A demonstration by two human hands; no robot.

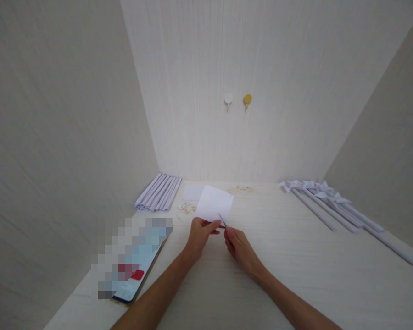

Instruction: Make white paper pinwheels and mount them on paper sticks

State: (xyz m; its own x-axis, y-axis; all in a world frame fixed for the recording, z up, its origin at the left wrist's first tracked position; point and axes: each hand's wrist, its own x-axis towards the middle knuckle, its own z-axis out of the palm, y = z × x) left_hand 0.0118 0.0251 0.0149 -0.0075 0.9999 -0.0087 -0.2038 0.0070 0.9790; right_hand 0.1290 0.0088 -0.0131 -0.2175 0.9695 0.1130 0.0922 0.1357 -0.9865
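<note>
In front of me my left hand [201,236] grips the near edge of a white sheet of paper [213,201], thumb on top. The sheet tilts up away from the table. My right hand [239,245] is closed round a small pair of scissors [222,220], its thin blades spread apart at the sheet's near edge. The scissors' handles are hidden inside the fingers. Behind the held sheet, another white paper [192,192] lies flat. Close by on the left is a scatter of small tan bits [187,208], too small to name.
A row of rolled paper sticks [160,192] lies at the back left. Paper pinwheels on sticks [316,192] lie along the right side. A phone [132,286], partly blurred out, rests left of my arm. Two hooks [228,99] are on the back wall; panels enclose both sides.
</note>
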